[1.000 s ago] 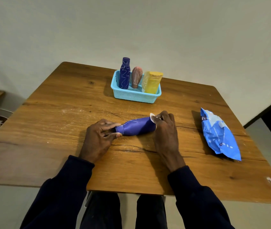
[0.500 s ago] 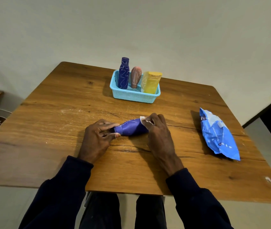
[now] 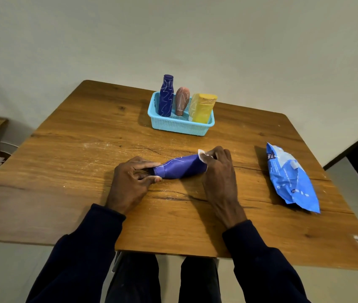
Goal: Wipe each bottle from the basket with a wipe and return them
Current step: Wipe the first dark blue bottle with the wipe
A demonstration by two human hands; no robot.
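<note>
While the purple bottle [image 3: 182,167] lies on its side on the wooden bench [image 3: 64,171], both hands are on it, 1 at each end. The left hand [image 3: 131,181] pinches the narrow neck end between thumb and fingers, its knuckles low against the bench top. The right hand [image 3: 219,169] curls over the wider base end and holds a white wipe [image 3: 201,153] against the bottle; only a small corner of the wipe shows past the fingers, so how far it wraps round the base cannot be told. The bottle sits near the middle of the bench, close to the person, with thin pale scribbled lines on its surface.

Further back stands a light blue basket [image 3: 180,127] holding 3 upright bottles: a dark blue bottle [image 3: 166,96] at its left end, a pinkish-brown bottle [image 3: 182,101] in the middle and a yellow bottle [image 3: 203,108] at its right end, leaning slightly. The basket is well apart from the hands. To the right of the right hand, apart from it, a blue pack of wipes [image 3: 291,178] lies flat on the bench. Dark sleeves cover both forearms.
</note>
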